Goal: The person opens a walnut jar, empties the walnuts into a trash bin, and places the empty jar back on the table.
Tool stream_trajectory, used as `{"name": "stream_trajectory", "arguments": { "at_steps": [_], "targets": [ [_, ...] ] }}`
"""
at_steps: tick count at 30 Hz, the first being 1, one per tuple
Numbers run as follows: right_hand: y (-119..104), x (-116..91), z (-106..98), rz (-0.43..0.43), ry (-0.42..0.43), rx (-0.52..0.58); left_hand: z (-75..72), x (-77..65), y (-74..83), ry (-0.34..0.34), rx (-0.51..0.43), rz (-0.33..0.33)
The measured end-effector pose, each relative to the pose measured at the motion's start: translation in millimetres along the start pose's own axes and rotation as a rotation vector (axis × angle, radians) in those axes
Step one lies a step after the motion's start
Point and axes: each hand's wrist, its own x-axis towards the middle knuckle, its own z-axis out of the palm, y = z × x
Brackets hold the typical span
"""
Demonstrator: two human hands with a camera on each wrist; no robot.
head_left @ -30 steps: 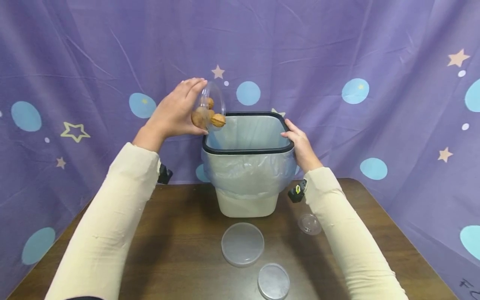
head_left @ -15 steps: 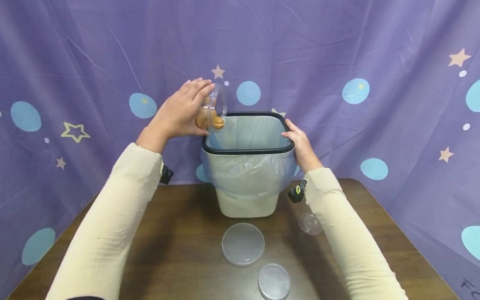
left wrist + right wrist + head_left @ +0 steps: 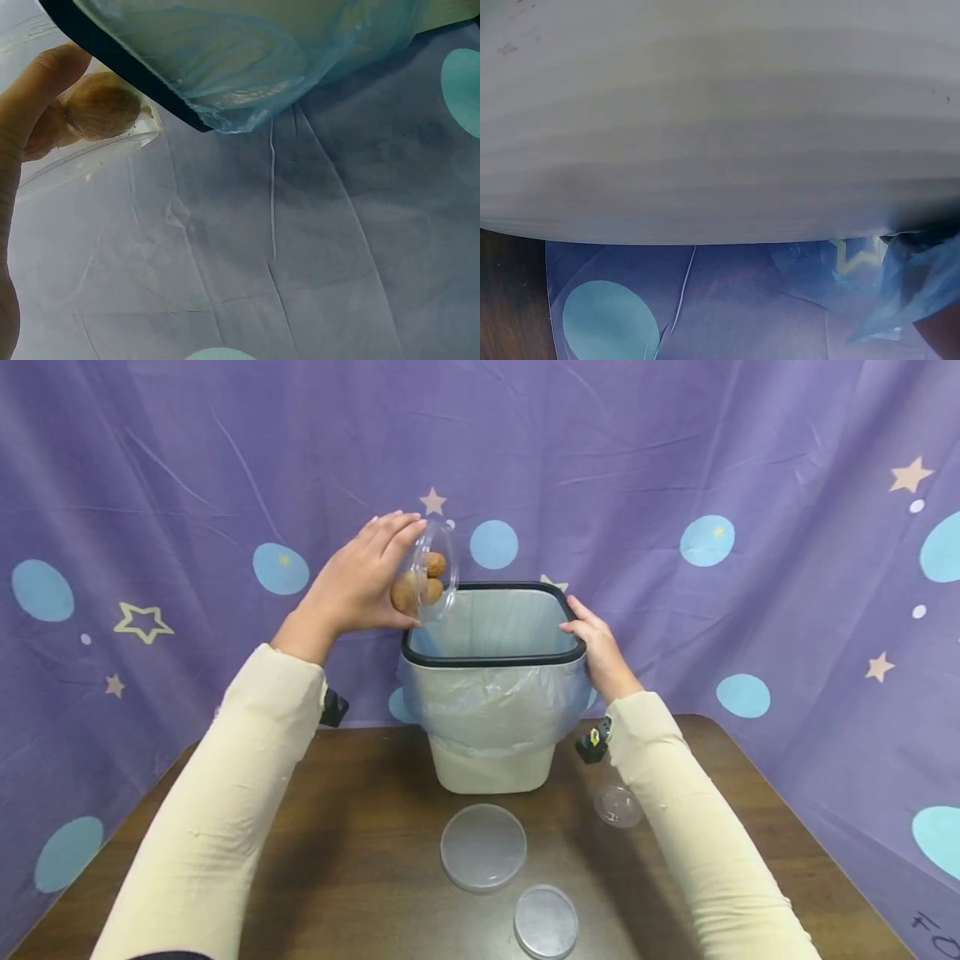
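My left hand grips a clear plastic jar, tipped on its side with its mouth toward the bin. Several walnuts lie inside the jar; one walnut shows up close in the left wrist view, below the thumb. The jar's lower edge is right at the left end of the black rim of a white trash bin. Thumb and fingers of my right hand hold the rim's right corner. A thin bluish bag lines the bin and hangs over its outside.
Two round translucent lids, a larger lid and a smaller lid, lie on the brown wooden table in front of the bin. A small clear container stands beside my right forearm. A purple patterned curtain hangs behind.
My left hand has shifted slightly right with the jar, and the walnuts have moved about inside it. The right hand keeps its hold on the bin's rim.
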Motion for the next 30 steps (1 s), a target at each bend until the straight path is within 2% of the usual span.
{"name": "stream_trajectory", "arguments": {
  "at_steps": [7, 14, 20, 30],
  "targets": [
    [-0.8, 0.7, -1.1, -0.010, 0.006, -0.002, 2.0, -3.2, -2.5, -0.002, 0.009, -0.006],
    [-0.6, -0.3, -3.8, 0.001, 0.013, 0.017, 3.5, 1.2, 3.9, 0.008, -0.009, 0.060],
    [-1.4, -0.6, -3.7, 0.000, 0.009, 0.004, 3.3, -0.8, 1.2, 0.027, -0.002, 0.016],
    [0.3, -0.3, -4.9, 0.003, 0.010, -0.010, 4.5, -1.6, 0.9, 0.019, 0.002, 0.032]
  ]
}}
